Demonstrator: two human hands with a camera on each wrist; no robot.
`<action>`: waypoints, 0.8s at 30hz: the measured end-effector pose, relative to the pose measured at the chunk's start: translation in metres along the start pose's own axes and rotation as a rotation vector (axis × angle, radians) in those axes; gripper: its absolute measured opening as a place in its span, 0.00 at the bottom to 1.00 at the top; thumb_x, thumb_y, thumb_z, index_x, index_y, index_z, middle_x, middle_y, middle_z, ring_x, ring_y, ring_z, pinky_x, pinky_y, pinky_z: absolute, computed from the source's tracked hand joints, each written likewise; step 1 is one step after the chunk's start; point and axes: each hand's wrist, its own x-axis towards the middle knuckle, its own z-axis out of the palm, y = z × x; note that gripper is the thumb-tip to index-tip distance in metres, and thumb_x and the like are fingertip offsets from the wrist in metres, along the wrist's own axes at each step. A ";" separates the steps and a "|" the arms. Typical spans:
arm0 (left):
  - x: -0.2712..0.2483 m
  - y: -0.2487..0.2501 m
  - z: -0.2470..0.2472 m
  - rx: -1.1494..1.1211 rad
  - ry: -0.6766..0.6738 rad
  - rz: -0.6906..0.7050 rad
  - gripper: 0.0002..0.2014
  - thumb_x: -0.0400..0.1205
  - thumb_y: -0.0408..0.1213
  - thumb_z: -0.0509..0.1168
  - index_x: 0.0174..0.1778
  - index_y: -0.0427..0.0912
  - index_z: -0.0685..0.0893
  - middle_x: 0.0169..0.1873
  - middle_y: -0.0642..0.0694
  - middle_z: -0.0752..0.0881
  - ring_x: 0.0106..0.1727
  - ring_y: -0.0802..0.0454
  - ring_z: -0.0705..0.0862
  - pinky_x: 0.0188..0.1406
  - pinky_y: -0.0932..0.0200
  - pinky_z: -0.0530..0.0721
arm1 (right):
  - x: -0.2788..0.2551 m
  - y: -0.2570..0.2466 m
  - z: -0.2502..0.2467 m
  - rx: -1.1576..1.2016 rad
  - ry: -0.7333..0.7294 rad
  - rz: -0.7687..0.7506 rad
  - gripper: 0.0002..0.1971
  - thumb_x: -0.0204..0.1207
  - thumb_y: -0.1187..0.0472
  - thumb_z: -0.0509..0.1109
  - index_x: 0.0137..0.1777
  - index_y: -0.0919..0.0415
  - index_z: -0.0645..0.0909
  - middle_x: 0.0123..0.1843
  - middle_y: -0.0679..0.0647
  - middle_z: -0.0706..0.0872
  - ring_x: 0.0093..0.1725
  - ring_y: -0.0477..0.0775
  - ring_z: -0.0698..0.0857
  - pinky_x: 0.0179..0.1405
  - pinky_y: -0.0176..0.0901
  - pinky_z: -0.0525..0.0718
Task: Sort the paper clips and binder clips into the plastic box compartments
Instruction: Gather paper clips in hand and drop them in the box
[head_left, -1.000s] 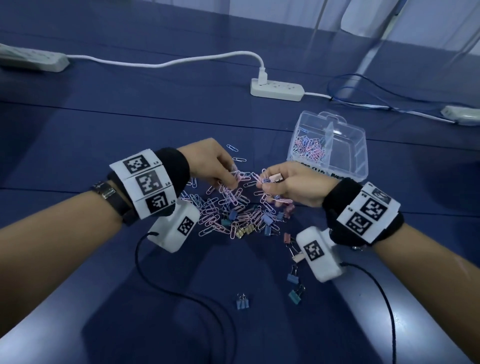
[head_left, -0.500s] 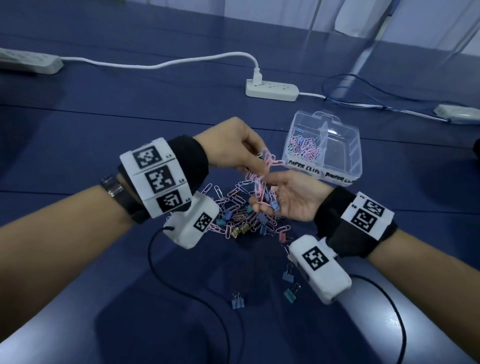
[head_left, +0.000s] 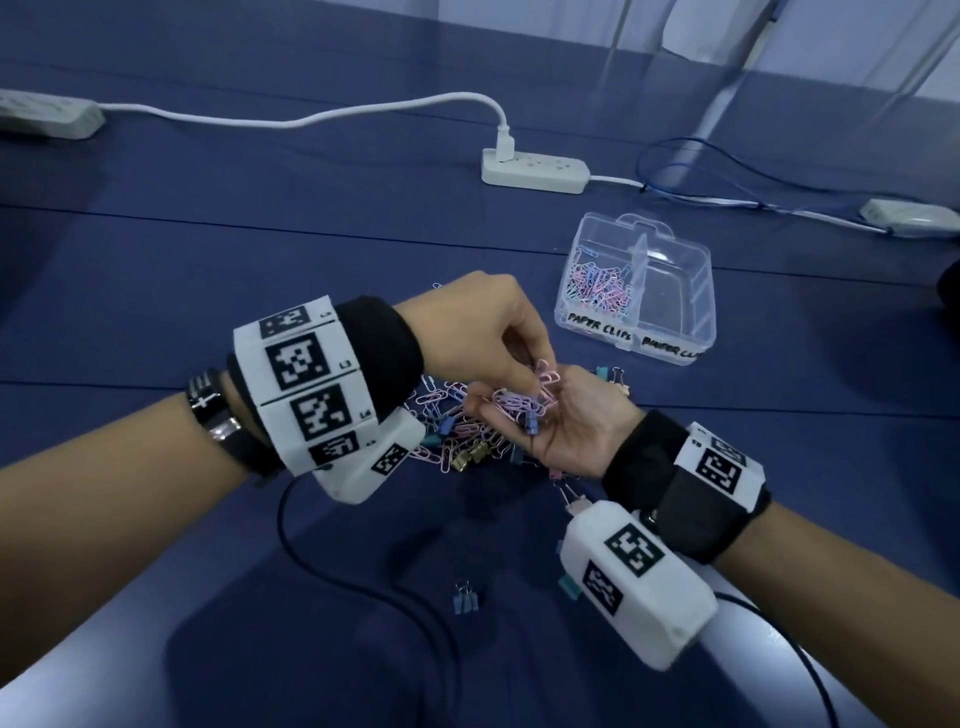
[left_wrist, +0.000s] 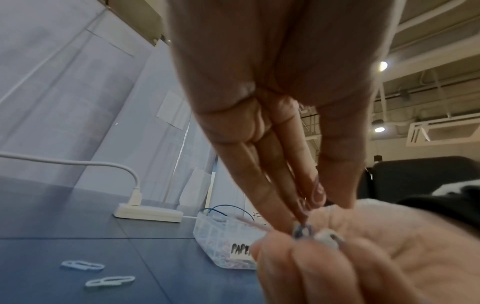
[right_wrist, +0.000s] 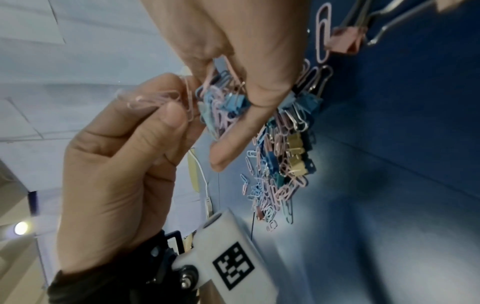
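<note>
My right hand (head_left: 563, 413) is turned palm up above the pile of clips (head_left: 457, 436) and grips a bunch of paper clips (right_wrist: 221, 109) with a blue binder clip (head_left: 531, 425) among them. My left hand (head_left: 535, 382) reaches over it and pinches a few pink paper clips (right_wrist: 155, 98) at the top of that bunch. The clear plastic box (head_left: 696, 270) stands on the table beyond the hands, to the right. Its left compartment, labelled paper clips, holds several paper clips (head_left: 597, 286). The right compartment looks bare.
Loose binder clips (head_left: 465, 597) lie on the blue table near me, and others (head_left: 615, 374) lie beside my right hand. A white power strip (head_left: 535, 169) and its cable lie behind the box, with blue wires (head_left: 727, 171) to their right. Two paper clips (left_wrist: 83, 265) lie apart, left of the pile.
Both hands have lifted off the pile. My right hand has turned palm up with a bunch of clips, and my left hand has moved over it to pinch at the pink ones.
</note>
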 end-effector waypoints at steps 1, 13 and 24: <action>-0.001 -0.001 -0.001 -0.021 -0.004 -0.001 0.07 0.73 0.36 0.72 0.47 0.47 0.91 0.42 0.49 0.92 0.46 0.56 0.89 0.54 0.61 0.84 | 0.000 0.001 -0.001 0.018 0.001 -0.009 0.25 0.82 0.64 0.51 0.32 0.74 0.85 0.29 0.67 0.88 0.28 0.63 0.89 0.29 0.46 0.88; -0.009 -0.005 0.004 -0.023 0.082 0.094 0.12 0.74 0.29 0.70 0.51 0.47 0.89 0.38 0.59 0.87 0.36 0.79 0.82 0.47 0.81 0.79 | 0.009 0.002 -0.001 0.018 -0.104 -0.088 0.25 0.80 0.62 0.52 0.31 0.65 0.89 0.36 0.59 0.91 0.35 0.56 0.91 0.40 0.49 0.89; -0.024 -0.006 0.008 0.363 0.127 0.086 0.19 0.69 0.51 0.73 0.55 0.53 0.84 0.48 0.53 0.77 0.54 0.53 0.72 0.54 0.56 0.78 | 0.011 -0.006 0.003 0.104 -0.207 -0.100 0.28 0.83 0.59 0.48 0.34 0.69 0.86 0.33 0.63 0.89 0.33 0.58 0.90 0.37 0.48 0.89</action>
